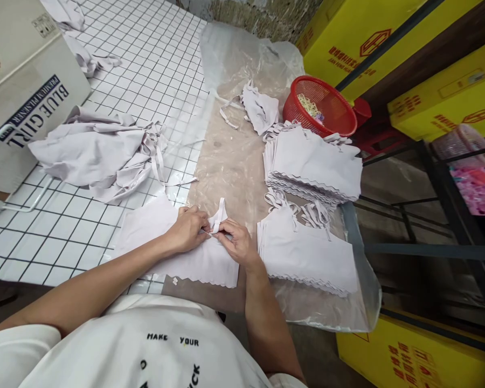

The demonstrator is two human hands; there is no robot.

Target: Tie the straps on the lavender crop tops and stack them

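Note:
A pale lilac-grey strappy top (145, 221) with a wavy hem lies flat before me, partly under my forearm. My left hand (188, 230) is closed in a pinch on the top's fabric near the strap's base. On the other side, my right hand (237, 242) pinches the narrow strap (221, 207), whose loop stands up between my hands. The fingertips of both hands almost meet, and the exact spot they grip is partly hidden. To the right are a neat stack of similar tops (307, 250) and, behind it, a taller stack (315, 159).
A loose heap of tops (97, 151) lies left beside a carton (32, 102). A red basket (327, 102) holding small pale loops stands behind the stacks. Plastic sheeting (226, 161) covers part of the grid-patterned table (153, 48). Dark metal shelving (428, 251) and yellow boxes (355, 48) border the right.

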